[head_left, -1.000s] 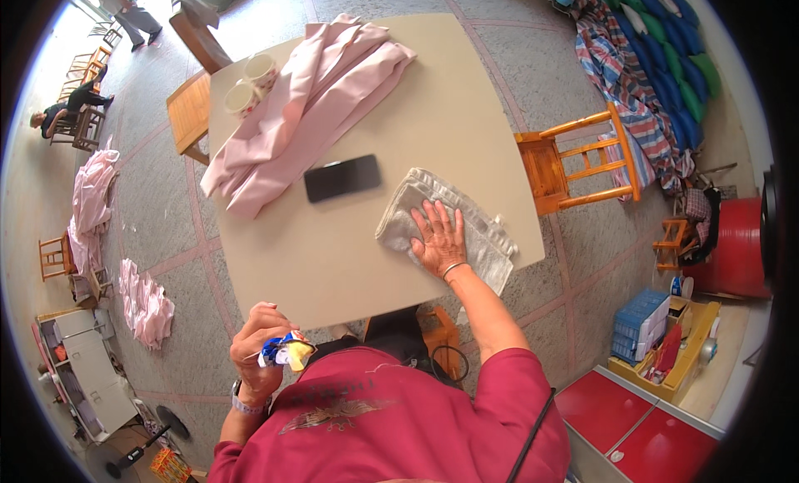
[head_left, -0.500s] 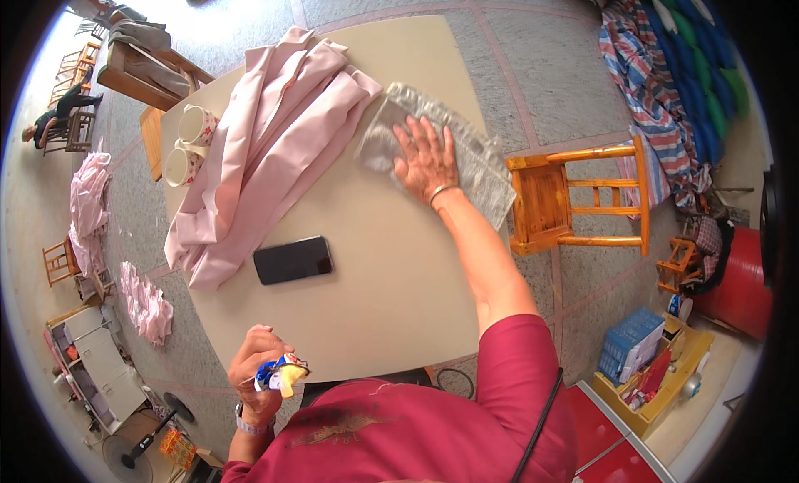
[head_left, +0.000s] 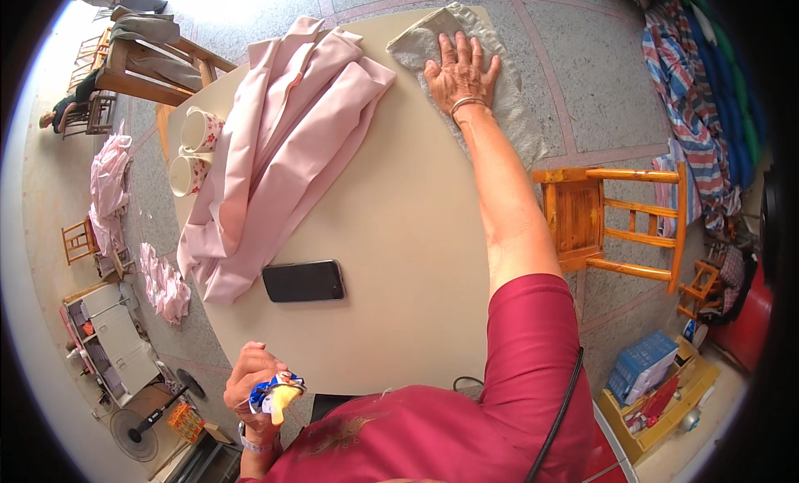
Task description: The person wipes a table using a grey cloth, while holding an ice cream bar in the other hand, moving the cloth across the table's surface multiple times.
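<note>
My right hand (head_left: 464, 77) lies flat with fingers spread on a grey cloth (head_left: 508, 100) at the far right corner of the table (head_left: 399, 233). Part of that cloth hangs past the table's right edge. Close to my body, my left hand (head_left: 252, 391) is closed around a small crumpled blue, white and yellow bundle (head_left: 278, 398); I cannot make out exactly what it is. A black phone (head_left: 304, 281) rests on the table beyond my left hand. Folded pink fabric (head_left: 291, 150) covers the table's left side, beside two flowered mugs (head_left: 202, 131).
A wooden chair (head_left: 578, 219) stands against the table's right side. Farther right are striped fabric (head_left: 687, 92) and a yellow box (head_left: 666, 400) holding a blue carton. On the left, a wooden bench (head_left: 150, 85), pink cloth heaps (head_left: 164, 285) and a fan (head_left: 133, 433) stand on the floor.
My right hand has slid the grey cloth away from me to the table's far right corner. My left hand keeps hold of the crumpled bundle near my body.
</note>
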Available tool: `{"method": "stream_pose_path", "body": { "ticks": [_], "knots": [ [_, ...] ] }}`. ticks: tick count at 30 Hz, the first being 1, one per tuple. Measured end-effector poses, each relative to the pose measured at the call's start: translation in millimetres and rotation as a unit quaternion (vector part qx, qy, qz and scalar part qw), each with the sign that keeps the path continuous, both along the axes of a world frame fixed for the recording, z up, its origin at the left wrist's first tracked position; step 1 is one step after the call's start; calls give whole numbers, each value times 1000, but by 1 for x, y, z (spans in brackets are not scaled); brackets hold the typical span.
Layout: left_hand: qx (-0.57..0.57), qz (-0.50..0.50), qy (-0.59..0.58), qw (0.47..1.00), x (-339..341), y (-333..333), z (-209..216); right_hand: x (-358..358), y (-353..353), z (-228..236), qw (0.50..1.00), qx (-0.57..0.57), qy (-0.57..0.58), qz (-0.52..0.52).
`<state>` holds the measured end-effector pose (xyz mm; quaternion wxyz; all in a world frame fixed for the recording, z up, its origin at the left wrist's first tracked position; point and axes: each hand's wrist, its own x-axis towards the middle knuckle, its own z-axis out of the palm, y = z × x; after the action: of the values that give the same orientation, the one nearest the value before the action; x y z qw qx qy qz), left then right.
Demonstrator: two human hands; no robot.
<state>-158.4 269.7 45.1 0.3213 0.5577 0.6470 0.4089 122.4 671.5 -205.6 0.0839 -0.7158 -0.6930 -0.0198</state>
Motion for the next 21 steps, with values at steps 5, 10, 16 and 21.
{"method": "stream_pose_path", "body": {
  "ticks": [5,10,16,21],
  "knots": [
    [14,-40,1,999,-16,-10,4,7,-52,0,1000,19,10,4],
    [30,-84,-26,996,-35,-33,3,10,-145,-5,999,36,-11,12],
    [53,-157,-55,985,-79,-76,7,-7,-308,12,999,30,-10,-11],
    [76,-187,-48,978,-134,-135,16,-53,-449,18,998,15,-8,-52]
  ]
}}
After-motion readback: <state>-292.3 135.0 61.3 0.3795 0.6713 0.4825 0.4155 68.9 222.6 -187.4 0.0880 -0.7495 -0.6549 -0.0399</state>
